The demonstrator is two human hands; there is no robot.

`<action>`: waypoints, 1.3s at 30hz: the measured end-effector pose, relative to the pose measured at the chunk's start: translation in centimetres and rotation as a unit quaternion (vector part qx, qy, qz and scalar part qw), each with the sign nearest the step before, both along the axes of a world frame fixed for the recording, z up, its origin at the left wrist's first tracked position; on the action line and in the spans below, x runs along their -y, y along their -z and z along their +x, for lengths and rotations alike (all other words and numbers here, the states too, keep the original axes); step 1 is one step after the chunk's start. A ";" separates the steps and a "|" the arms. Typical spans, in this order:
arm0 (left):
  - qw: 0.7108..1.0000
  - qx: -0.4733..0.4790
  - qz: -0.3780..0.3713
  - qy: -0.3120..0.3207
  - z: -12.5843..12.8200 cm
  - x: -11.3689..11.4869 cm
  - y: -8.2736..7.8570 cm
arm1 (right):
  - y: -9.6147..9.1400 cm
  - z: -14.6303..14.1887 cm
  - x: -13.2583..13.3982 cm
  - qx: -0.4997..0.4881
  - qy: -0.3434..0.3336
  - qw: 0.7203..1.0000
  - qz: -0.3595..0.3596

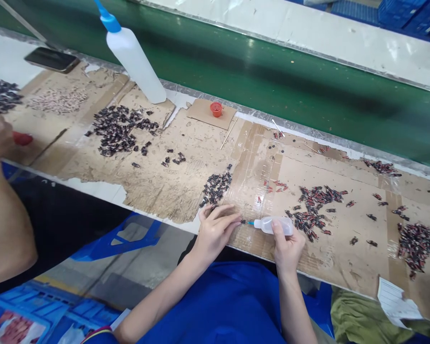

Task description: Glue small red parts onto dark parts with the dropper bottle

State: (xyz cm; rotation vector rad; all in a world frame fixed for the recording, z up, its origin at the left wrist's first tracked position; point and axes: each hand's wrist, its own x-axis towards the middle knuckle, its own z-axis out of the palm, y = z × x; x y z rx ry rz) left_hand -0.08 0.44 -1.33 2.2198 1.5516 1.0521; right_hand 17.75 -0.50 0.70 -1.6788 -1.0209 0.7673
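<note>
My right hand [287, 246] grips a small clear squeeze bottle [274, 224] lying sideways, its blue nozzle pointing left. My left hand [215, 229] pinches a tiny dark part [242, 221] at its fingertips, right at the nozzle's tip. Both hands rest on the taped cardboard mat [186, 181] at the bench's near edge. A pile of small dark parts [216, 186] lies just beyond my left hand. Another pile of dark and red parts [313, 208] lies beside the bottle, to its right.
A large white squeeze bottle [134, 57] with a blue tip stands at the back left, next to a bigger parts pile [118, 129]. A red cap [216, 109] and a phone [52, 59] lie behind. A green conveyor belt [290, 81] runs beyond. Another person's arm [3, 210] is at left.
</note>
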 end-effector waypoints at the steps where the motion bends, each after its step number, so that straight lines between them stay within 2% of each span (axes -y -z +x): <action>1: 1.000 -0.001 -0.002 0.000 0.0 0.0 0.0 | -0.1 0.0 0.0 -0.002 -0.005 1.000 -0.001; 7: 1.000 0.005 0.003 0.002 0.1 0.1 -0.2 | -0.4 -0.2 -0.1 -0.011 -0.033 0.999 -0.004; 12: 1.000 0.019 0.000 -0.001 0.2 0.3 -0.3 | 0.1 -0.1 0.1 -0.007 -0.001 1.000 0.002; 17: 1.000 0.000 -0.026 -0.007 0.3 0.0 -0.5 | 0.7 0.4 0.0 -0.112 0.074 0.990 0.040; 20: 0.999 -0.021 -0.040 -0.004 0.2 -0.2 -0.6 | 0.1 -0.2 -0.6 -0.134 0.041 0.989 0.044; 23: 0.999 -0.018 -0.041 -0.005 0.0 -0.1 -0.3 | -0.3 -1.8 -1.7 -0.080 -0.050 0.994 0.054; 26: 0.999 0.002 -0.032 -0.014 -0.4 0.3 0.0 | 0.0 -3.5 -3.0 -0.001 -0.114 0.992 0.058; 29: 0.999 0.027 -0.037 -0.027 -1.1 0.7 0.1 | 0.8 -4.0 -3.5 0.098 -0.108 0.989 0.029; 32: 0.997 0.063 -0.035 -0.018 -1.6 0.8 -0.3 | 0.7 -2.8 -3.0 0.168 -0.111 0.979 0.016; 34: 0.995 0.097 -0.037 -0.003 -1.8 0.8 -0.6 | 0.1 -1.8 -2.5 0.211 -0.110 0.971 0.034; 36: 0.990 0.130 -0.050 0.009 -1.8 0.7 -0.9 | -0.5 -1.2 -2.4 0.269 -0.079 0.958 0.060; 39: 0.984 0.166 -0.068 0.019 -1.7 0.7 -1.5 | -0.3 -1.3 -3.1 0.336 -0.047 0.937 0.079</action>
